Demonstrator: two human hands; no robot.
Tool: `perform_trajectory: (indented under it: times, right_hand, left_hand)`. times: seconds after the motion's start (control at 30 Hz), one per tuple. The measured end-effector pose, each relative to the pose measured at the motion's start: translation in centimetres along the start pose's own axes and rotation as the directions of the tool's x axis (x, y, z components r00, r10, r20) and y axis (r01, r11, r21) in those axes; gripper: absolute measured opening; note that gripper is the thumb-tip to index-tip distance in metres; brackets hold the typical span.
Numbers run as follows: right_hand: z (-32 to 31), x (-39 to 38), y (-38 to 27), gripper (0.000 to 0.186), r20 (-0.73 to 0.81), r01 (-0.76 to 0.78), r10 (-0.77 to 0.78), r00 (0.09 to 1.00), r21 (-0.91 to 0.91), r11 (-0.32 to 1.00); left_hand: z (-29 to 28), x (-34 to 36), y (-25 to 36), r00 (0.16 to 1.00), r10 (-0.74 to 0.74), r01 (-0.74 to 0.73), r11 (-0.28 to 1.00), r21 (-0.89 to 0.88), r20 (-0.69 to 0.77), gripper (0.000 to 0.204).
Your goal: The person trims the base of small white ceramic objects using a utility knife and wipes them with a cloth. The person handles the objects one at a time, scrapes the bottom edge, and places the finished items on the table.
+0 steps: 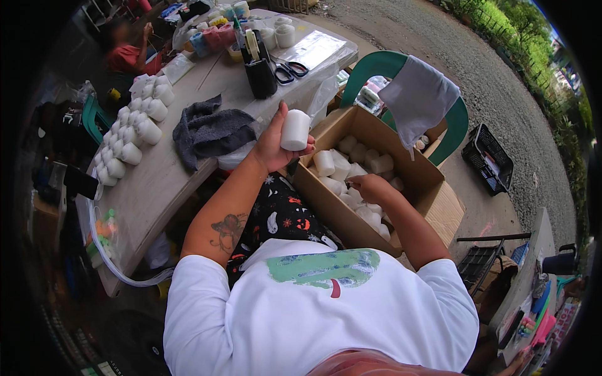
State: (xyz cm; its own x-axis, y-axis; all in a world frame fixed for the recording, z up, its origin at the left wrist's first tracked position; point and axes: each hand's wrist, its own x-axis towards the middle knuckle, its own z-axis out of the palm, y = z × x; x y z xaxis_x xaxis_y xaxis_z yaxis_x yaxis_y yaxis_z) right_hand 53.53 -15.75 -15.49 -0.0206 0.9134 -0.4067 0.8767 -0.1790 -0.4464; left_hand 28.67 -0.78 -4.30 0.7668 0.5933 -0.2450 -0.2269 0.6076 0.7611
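A right hand (pixel 372 187) dips into a box (pixel 418 170) of white cylinders (pixel 323 163), its fingers' hold impossible to tell, while the left hand (pixel 272 143) cups one cylinder (pixel 295 130), fingers curled round it, between box and table (pixel 204 81); beyond, a towel (pixel 213 133) lies on the table, a tape dispenser (pixel 259 79) and scissors (pixel 289 67) past it

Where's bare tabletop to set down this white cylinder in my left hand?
On the table, a bare strip runs between the rows of white cylinders and the grey towel; another patch lies beyond the towel, left of the black tape dispenser. The far end and the cylinder-filled cardboard box are crowded.
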Motion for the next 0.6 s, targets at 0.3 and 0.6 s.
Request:
perform_trajectory:
  times: [0.3, 0.6]
  right_hand:
    - [0.7, 1.9, 0.2, 0.036, 0.125, -0.036, 0.048, 0.991, -0.097, 0.995]
    - [3.5, 2.0, 2.6, 0.034, 0.047, -0.075, 0.081, 0.996, -0.113, 0.991]
  left_hand:
    - [-0.8, -3.5, 3.3, 0.967, 0.175, -0.191, 0.979, -0.073, -0.184, 0.071]
    - [-5.6, -8.9, 8.0, 0.891, 0.442, -0.426, 0.893, 0.143, -0.106, 0.064]
